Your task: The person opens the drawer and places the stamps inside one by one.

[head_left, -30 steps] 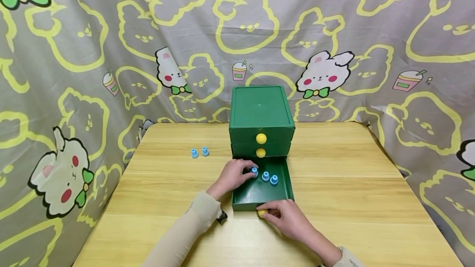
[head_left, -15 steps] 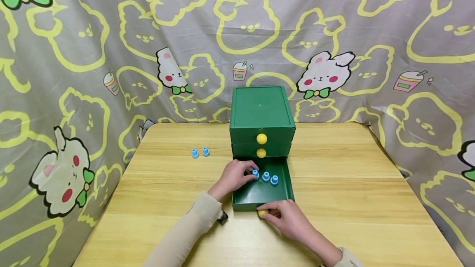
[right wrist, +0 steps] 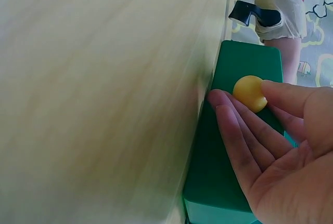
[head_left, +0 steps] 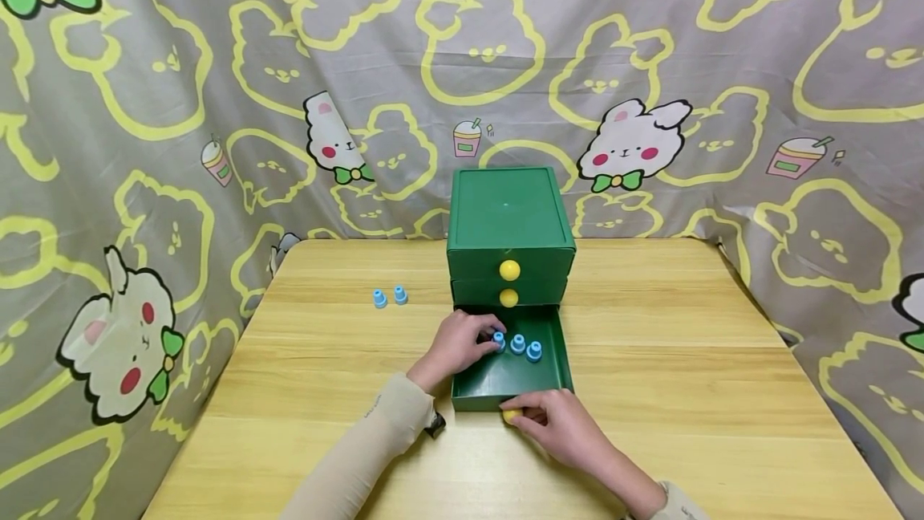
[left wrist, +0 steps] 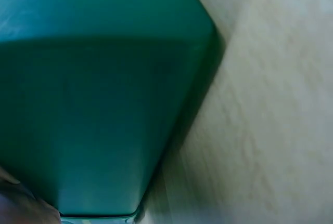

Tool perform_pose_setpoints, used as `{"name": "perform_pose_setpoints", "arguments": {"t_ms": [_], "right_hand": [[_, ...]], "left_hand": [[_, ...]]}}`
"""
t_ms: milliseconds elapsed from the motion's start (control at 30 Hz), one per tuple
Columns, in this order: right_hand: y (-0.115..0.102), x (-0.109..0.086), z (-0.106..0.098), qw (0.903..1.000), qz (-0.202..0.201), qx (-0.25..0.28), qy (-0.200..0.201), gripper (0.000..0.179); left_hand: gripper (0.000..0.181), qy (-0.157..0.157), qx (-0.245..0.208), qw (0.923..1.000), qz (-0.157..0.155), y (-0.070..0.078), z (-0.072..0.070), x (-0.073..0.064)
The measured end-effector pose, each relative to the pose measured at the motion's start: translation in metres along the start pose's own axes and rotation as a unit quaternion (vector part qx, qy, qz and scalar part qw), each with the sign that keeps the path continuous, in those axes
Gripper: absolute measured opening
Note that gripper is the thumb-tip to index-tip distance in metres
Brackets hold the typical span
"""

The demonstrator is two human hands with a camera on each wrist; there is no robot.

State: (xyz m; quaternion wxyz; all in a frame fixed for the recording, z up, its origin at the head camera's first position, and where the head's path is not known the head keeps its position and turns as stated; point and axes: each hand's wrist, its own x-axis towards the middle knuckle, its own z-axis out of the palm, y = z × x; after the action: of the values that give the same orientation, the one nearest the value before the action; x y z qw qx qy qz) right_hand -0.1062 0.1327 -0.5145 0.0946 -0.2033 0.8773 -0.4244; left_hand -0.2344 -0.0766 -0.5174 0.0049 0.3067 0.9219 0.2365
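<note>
My left hand reaches over the left wall of the pulled-out bottom drawer. Its thumb and fingers pinch a small blue stepped peg standing inside. Right beside that one stand two like blue pegs, one nearer and one farther right. At the drawer's front, my right hand holds the round yellow knob between thumb and fingers. In the left wrist view, green drawer wall fills the left half, with a bit of finger at the lower left corner.
The green cabinet stands behind the drawer, its two upper drawers closed, each with a yellow knob. Two more blue pegs stand on the wooden table left of it. A patterned curtain hangs behind the table.
My left hand has shifted slightly right and toward me with the blue peg, bringing it closer to the other two. My right hand stays at the knob.
</note>
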Motion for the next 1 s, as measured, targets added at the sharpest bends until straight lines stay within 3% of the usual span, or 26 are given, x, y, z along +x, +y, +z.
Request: {"name": "perform_pose_setpoints", "arguments": {"t_ms": [267,500,600,667,733,800,900,1000], "right_hand": [[0.001,0.0,0.001,1.0,0.0,-0.007,-0.001,0.018],[0.001,0.001,0.002,0.9999,0.007,-0.005,-0.006,0.018],[0.001,0.001,0.002,0.9999,0.008,-0.004,-0.009,0.018],[0.001,0.001,0.002,0.9999,0.007,-0.004,-0.009,0.018],[0.0,0.001,0.001,0.9999,0.007,-0.005,-0.008,0.018],[0.0,0.001,0.001,0.9999,0.009,-0.005,-0.007,0.018],[-0.001,0.001,0.0,0.9999,0.012,-0.005,-0.007,0.019],[-0.002,0.001,0.0,0.9999,0.014,-0.005,-0.007,0.019]], "left_hand": [[0.024,0.007,0.01,0.9998,0.016,-0.003,0.003,-0.001],[0.026,0.017,-0.045,0.9985,0.027,-0.005,-0.001,-0.004],[0.026,0.034,-0.07,0.9964,0.032,-0.005,-0.006,-0.008],[0.025,0.064,-0.079,0.9937,0.047,-0.007,-0.011,-0.011],[0.022,0.112,-0.086,0.9876,0.069,-0.009,-0.016,-0.014],[0.021,0.171,-0.096,0.9764,0.091,-0.013,-0.023,-0.016],[0.023,0.26,-0.111,0.9524,0.113,-0.021,-0.034,-0.019],[0.029,0.335,-0.112,0.9284,0.114,-0.03,-0.045,-0.022]]}}
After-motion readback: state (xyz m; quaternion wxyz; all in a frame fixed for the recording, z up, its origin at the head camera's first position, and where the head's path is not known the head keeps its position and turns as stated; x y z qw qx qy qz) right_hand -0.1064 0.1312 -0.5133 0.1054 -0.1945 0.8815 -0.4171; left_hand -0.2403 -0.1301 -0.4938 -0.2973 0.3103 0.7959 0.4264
